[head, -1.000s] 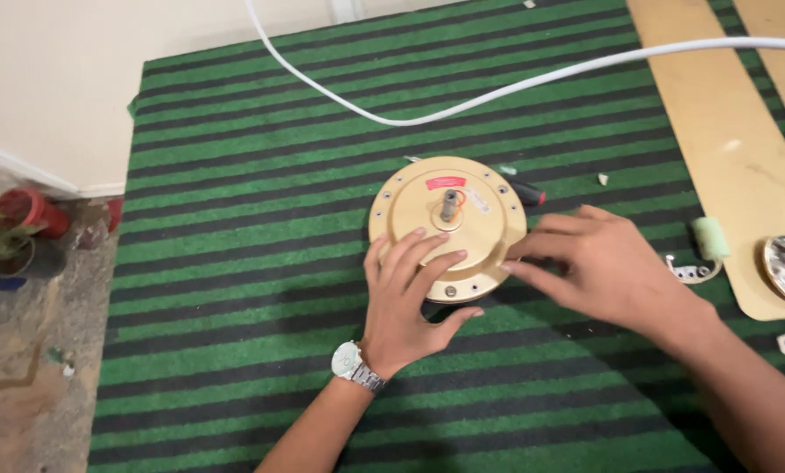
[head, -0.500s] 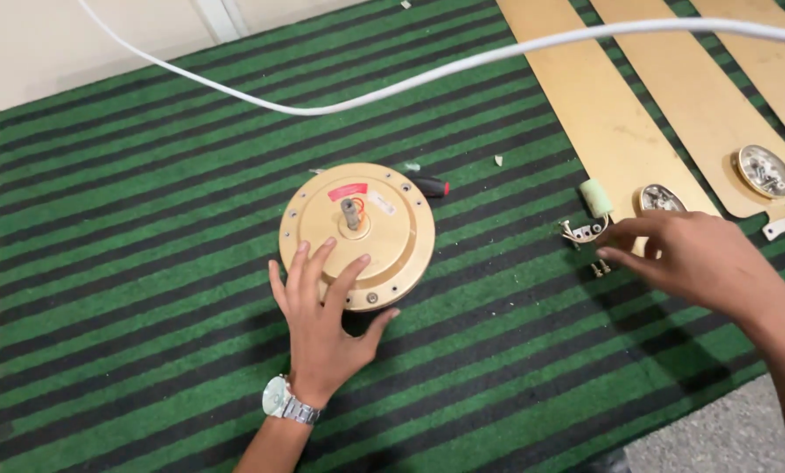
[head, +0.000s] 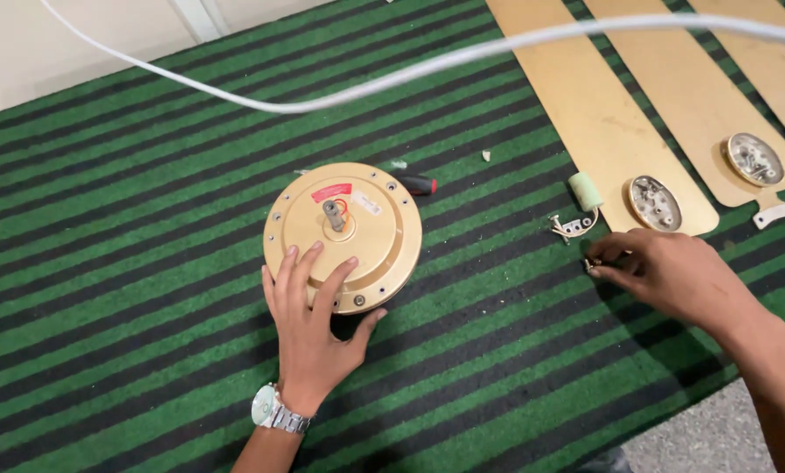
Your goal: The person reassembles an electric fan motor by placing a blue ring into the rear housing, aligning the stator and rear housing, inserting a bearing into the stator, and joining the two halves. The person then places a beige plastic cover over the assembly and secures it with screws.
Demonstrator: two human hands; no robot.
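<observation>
The round gold fan motor [head: 343, 235] lies flat on the green and black striped mat [head: 130, 228], its short shaft pointing up with a red label beside it. The left hand [head: 315, 326] rests on the near edge of the motor, fingers spread flat over the housing and thumb out on the mat side, holding nothing but pressing down on it. A silver watch [head: 274, 410] sits on that wrist.

A second ago both hands were at the motor. Now the right hand [head: 672, 273] has left it and moved out to the right, where its thumb and forefinger are pinched together over some small screws [head: 590, 263] on the mat. It seems to have one or two of them in the pinch, though they are too small to be sure. I judge that the work has turned from handling the housing to fetching fasteners, with the left hand keeping the motor steady.

Just beyond the screws lie a small metal bracket [head: 573, 226] and a pale green cylinder [head: 586, 190]. A screwdriver [head: 417, 184] with a red and black handle pokes out from behind the motor. Three tan fan blades [head: 576, 96] lie further right, two with round metal dishes [head: 655, 202] on them. A white cable [head: 427, 66] arcs across the top.
</observation>
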